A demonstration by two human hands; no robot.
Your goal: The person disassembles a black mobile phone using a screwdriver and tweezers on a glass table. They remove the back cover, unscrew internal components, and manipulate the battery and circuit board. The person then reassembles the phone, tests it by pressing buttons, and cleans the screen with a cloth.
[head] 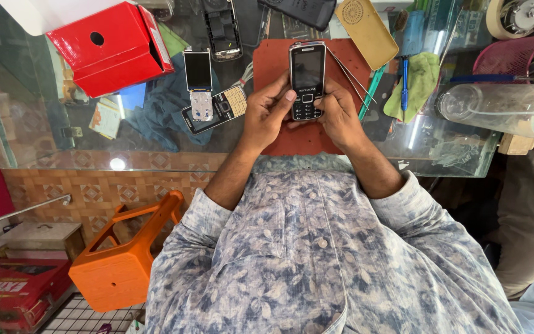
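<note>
Currently gripping black keypad phone (307,80) with left hand (267,114) and right hand (339,114), over red mat (279,68). Best kept low above mat, thumbs steady near keypad, clear of tweezers (352,77).

Red box (111,49) with a round hole lies tilted at the table's far left. Dark blank screen of a black keypad phone (307,79), held upright at centre. Loose rectangular screen (198,70), dark, silver-framed, left of it. Red cartons (13,294) on the floor, lower left
</note>
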